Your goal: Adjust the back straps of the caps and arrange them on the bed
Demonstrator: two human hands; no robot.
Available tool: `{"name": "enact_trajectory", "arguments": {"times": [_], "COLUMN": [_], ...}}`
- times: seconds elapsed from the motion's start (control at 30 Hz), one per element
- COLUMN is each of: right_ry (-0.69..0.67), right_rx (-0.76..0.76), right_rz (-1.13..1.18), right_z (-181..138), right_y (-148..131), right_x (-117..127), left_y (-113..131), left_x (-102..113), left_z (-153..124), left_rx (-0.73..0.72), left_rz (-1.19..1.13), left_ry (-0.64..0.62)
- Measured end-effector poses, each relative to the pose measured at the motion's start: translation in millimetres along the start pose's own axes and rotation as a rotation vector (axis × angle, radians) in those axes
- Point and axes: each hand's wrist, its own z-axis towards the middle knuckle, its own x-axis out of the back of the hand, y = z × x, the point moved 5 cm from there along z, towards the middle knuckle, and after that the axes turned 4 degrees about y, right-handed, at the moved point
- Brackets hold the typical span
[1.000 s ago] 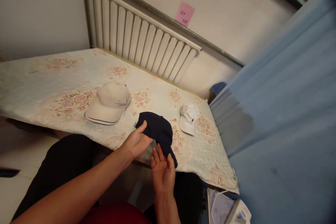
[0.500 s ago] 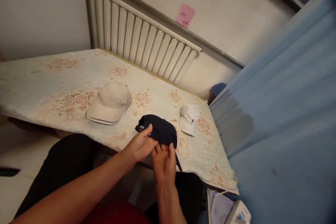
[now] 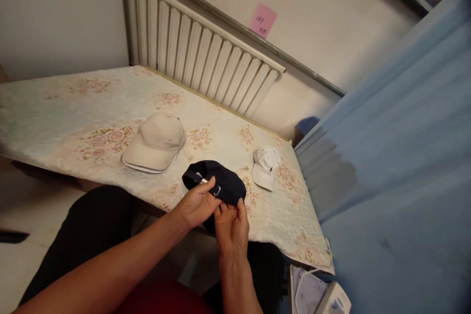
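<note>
Both hands hold a dark navy cap above the near edge of the bed-like surface. My left hand grips its lower edge, thumb on top beside a metal buckle and strap at the back opening. Fingers of my right hand are curled at the cap's lower right side, palm up, and partly hidden by it. To the left lies a beige cap with its brim toward me. A smaller white cap rests to the right, also brim forward.
A floral padded cover lies over the surface. Behind it stands a white radiator, with a pink note on the wall. A blue curtain hangs at the right. A white box-like device with a cable sits at the lower right.
The navy cap has turned in my hands, so its back opening, strap and buckle show more and the brim no longer sticks out at the right. The other caps stay put.
</note>
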Motion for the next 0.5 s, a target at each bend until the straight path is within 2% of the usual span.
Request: {"name": "enact_trajectory", "arguments": {"times": [0.2,0.37,0.5], "right_ry": [0.048,-0.002,0.024], "right_rx": [0.045,0.101,0.138], "right_rz": [0.003,-0.095,-0.18], "right_z": [3,-3,-6], "right_y": [-8,-5,-2], "right_x": [13,1,-6], "left_y": [14,0,-3], "left_x": [5,1,-4], "left_z": [3,1,-1], "left_rx": [-0.119,-0.066,-0.058], "left_rz": [0.027,0.065,0.113], "left_ry": [-0.009,-0.024,-0.078]}}
